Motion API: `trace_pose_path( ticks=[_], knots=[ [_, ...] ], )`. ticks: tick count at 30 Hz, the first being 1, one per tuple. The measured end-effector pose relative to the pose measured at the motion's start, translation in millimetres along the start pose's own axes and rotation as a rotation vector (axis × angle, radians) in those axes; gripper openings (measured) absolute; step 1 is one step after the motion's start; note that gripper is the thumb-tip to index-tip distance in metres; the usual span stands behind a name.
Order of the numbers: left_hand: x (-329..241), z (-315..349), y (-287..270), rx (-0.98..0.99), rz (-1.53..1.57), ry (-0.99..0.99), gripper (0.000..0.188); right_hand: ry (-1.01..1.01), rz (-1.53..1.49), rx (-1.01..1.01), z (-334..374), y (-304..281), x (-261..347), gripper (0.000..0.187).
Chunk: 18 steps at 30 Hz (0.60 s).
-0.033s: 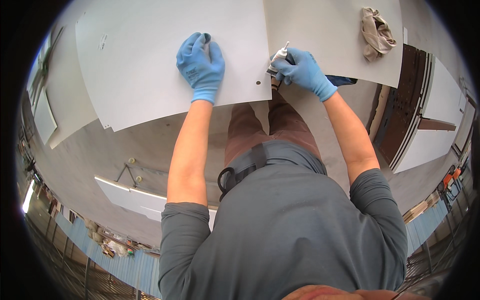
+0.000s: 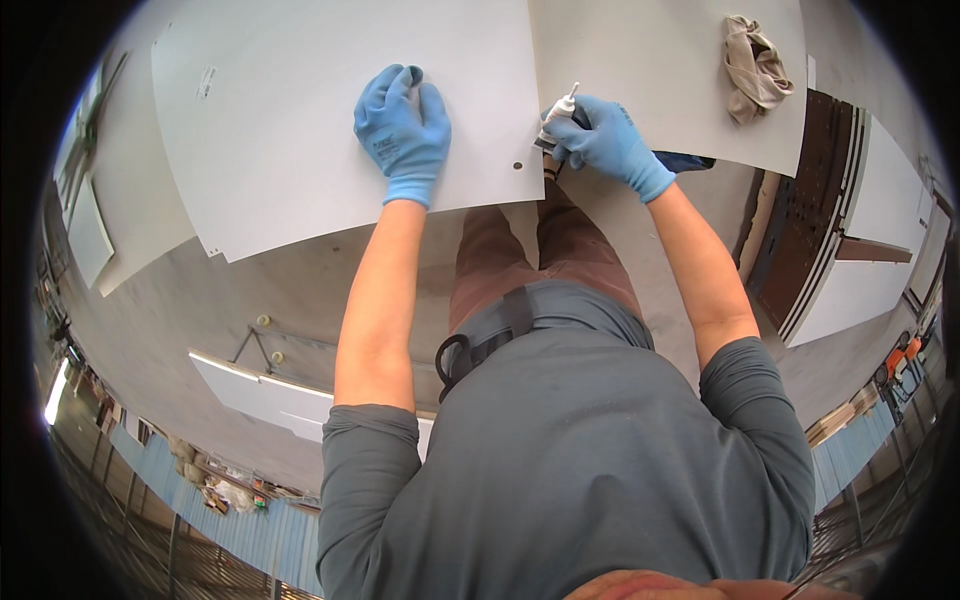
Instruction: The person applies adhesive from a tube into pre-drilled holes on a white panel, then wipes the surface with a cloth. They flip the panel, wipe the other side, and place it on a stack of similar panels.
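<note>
My left hand (image 2: 403, 125), in a blue work glove, rests over a large white panel (image 2: 280, 120) with its fingers curled inward. A small dark rounded bit shows at its fingertips; I cannot make out whether that is a held thing. In my right hand (image 2: 605, 145), gloved alike, is a small white bottle with a narrow nozzle (image 2: 561, 112), its tip pointing up and away. Something dark shows between the fingers behind the bottle. This hand sits by the seam where the left panel meets a second pale panel (image 2: 660, 60).
A crumpled beige cloth (image 2: 755, 70) lies on the right panel. A small dark round spot (image 2: 517, 166) marks the left panel near its front corner. Brown and white panels (image 2: 800, 220) stand at the right. Behind me on the left is a wheeled metal frame (image 2: 265, 345).
</note>
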State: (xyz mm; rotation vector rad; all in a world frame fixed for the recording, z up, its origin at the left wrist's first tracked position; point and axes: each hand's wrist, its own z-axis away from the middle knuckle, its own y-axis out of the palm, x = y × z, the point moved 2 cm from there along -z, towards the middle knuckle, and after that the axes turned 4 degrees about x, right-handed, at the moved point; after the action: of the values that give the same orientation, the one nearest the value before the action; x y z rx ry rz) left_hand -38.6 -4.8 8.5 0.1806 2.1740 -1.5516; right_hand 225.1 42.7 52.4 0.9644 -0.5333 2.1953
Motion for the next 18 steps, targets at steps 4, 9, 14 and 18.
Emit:
trace_pose_path(
  ticks=[4,9,14,18],
  knots=[
    [0,-1,0,-0.023,-0.025,0.045,0.014,0.005,0.031,0.013,-5,-3,1,0.028],
    [-1,-3,0,-0.065,0.06,0.035,0.013,0.05,0.057,0.042,-8,-5,2,0.029],
    [-7,-6,-9,-0.079,0.097,0.041,0.013,0.027,0.119,0.022,-7,-3,12,0.025],
    [-12,-8,-15,-0.092,0.124,0.039,0.013,0.034,0.165,0.037,-6,-3,16,0.029]
  ],
)
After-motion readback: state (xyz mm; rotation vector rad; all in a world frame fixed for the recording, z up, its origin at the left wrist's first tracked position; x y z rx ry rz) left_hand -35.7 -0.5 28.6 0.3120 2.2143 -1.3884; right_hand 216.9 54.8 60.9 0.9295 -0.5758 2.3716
